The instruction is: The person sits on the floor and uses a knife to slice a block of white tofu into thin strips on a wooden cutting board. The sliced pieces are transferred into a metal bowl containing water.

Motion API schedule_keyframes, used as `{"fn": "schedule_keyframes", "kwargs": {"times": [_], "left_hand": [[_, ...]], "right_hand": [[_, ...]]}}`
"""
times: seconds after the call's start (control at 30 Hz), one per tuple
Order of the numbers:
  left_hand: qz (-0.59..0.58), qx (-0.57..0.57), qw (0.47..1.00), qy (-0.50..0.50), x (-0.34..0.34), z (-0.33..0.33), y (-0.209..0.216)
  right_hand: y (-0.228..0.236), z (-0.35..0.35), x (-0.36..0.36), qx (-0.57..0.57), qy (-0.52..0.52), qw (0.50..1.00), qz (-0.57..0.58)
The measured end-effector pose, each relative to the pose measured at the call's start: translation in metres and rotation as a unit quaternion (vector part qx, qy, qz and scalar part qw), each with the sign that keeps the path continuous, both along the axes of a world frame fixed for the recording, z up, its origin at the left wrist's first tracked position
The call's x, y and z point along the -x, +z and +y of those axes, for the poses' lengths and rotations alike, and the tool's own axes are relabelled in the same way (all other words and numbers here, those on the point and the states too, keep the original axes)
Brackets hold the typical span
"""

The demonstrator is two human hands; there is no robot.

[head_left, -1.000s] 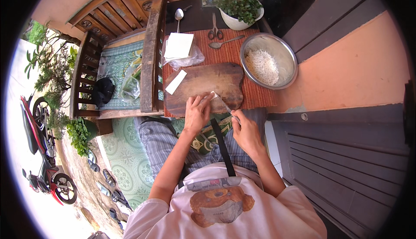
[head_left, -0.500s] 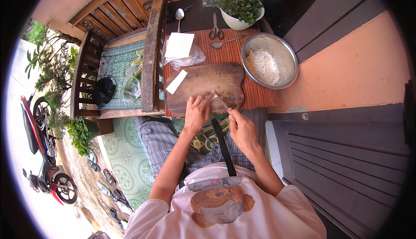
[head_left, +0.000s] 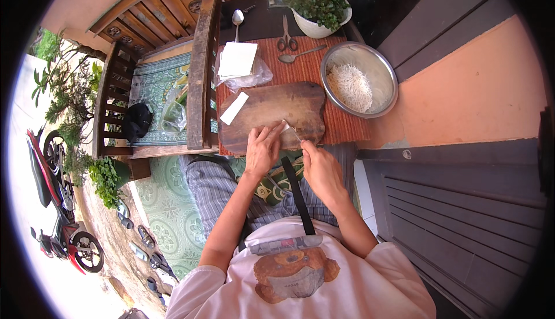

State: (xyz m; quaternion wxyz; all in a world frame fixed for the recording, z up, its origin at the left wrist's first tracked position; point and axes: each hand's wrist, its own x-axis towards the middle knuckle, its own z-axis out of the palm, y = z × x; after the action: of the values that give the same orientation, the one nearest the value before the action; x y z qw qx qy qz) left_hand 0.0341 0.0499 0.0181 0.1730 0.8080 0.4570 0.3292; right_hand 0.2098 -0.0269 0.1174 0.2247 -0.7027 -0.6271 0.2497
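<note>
At the near edge of a worn wooden cutting board (head_left: 289,100), my left hand (head_left: 263,150) presses its closed fingers down on a narrow white piece (head_left: 285,138), mostly covered by the fingers. My right hand (head_left: 324,172) is closed round the handle of a knife (head_left: 296,133); its blade points toward my left fingertips, beside the white piece. A separate flat white strip (head_left: 235,108) lies on the board's left part. Behind the board, square white sheets (head_left: 238,60) sit stacked on clear plastic. To the right, a steel bowl (head_left: 383,90) holds thin white shreds (head_left: 350,89).
On the orange woven mat (head_left: 347,131) and dark table lie a spoon (head_left: 302,54), scissors (head_left: 286,37) and another spoon (head_left: 237,21). A potted plant (head_left: 318,8) stands at the back. A wooden bench (head_left: 202,76) borders the left, a wall (head_left: 462,82) the right.
My right hand and the knife have shifted slightly left and forward, the blade closer to the left fingers. My left hand stays pressed on the white piece.
</note>
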Motion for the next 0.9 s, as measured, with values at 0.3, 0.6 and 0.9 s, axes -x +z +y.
{"fn": "schedule_keyframes", "kwargs": {"times": [0.3, 0.6, 0.9], "left_hand": [[-0.004, 0.005, 1.0, -0.002, 0.0, 0.0, -0.001], [-0.001, 0.005, 1.0, 0.006, -0.002, -0.001, -0.001], [0.0, 0.013, 1.0, 0.008, -0.002, -0.001, -0.001]], "right_hand": [[0.019, 0.015, 0.004, 0.051, 0.009, 0.999, 0.001], [0.021, 0.01, -0.001, 0.037, 0.013, 0.999, 0.024], [0.02, -0.002, -0.004, 0.061, -0.017, 0.997, 0.032]]}}
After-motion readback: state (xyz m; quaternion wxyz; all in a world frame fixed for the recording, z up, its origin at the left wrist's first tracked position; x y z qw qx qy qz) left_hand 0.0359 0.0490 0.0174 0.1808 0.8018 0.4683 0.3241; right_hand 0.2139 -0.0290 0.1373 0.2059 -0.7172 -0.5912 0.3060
